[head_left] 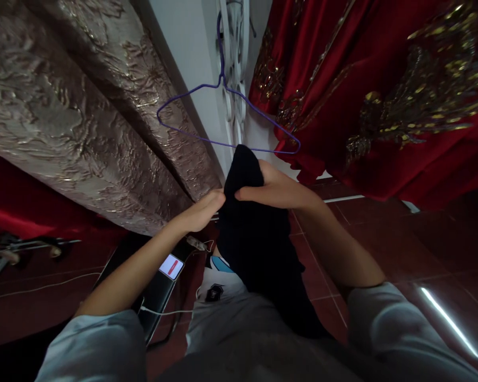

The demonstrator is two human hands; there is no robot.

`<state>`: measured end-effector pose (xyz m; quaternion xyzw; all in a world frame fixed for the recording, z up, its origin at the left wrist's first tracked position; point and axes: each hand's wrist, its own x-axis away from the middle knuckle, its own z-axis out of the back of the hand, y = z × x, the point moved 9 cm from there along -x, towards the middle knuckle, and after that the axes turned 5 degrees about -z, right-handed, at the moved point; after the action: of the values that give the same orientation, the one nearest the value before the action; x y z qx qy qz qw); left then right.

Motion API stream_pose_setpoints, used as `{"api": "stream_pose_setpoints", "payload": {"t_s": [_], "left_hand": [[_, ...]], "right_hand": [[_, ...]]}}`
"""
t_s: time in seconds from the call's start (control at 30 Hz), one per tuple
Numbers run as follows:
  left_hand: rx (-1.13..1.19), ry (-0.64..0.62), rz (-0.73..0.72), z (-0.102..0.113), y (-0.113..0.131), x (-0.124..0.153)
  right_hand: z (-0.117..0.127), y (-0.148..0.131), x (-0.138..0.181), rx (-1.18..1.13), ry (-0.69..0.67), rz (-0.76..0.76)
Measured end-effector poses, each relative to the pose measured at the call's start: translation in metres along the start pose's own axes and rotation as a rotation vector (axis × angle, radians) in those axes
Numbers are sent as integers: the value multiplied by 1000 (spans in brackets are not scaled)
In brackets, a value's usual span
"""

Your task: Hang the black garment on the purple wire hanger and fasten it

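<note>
Both hands hold a black garment [258,239] up in front of me. My left hand [201,212] pinches its left edge with the fingers closed. My right hand [276,188] is wrapped round its upper part, and the cloth bulges out above the fist. The rest of the garment hangs down over my lap. Just above the hands a purple wire hanger [227,114] hangs bare from a white ornate rail [235,58], close to the top of the garment without touching it.
A heavy beige embossed curtain [83,106] fills the left. Red gold-embroidered fabric [382,90] hangs at the right. Below are dark red floor tiles [402,239], a phone with a lit screen [171,266] on a dark stand, and white cables.
</note>
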<state>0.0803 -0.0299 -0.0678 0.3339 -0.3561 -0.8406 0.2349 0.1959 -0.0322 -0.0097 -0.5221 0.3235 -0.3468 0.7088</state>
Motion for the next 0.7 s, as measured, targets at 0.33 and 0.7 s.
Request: {"api": "stream_pose_setpoints", "payload": {"t_s": [0.33,0.7], "left_hand": [[-827,-265,116,61,-61,6],[-746,9,473,144,-107,63]], "right_hand": [[8,-30,12,342,187,183],[75,82,-51,52,548,137]]}}
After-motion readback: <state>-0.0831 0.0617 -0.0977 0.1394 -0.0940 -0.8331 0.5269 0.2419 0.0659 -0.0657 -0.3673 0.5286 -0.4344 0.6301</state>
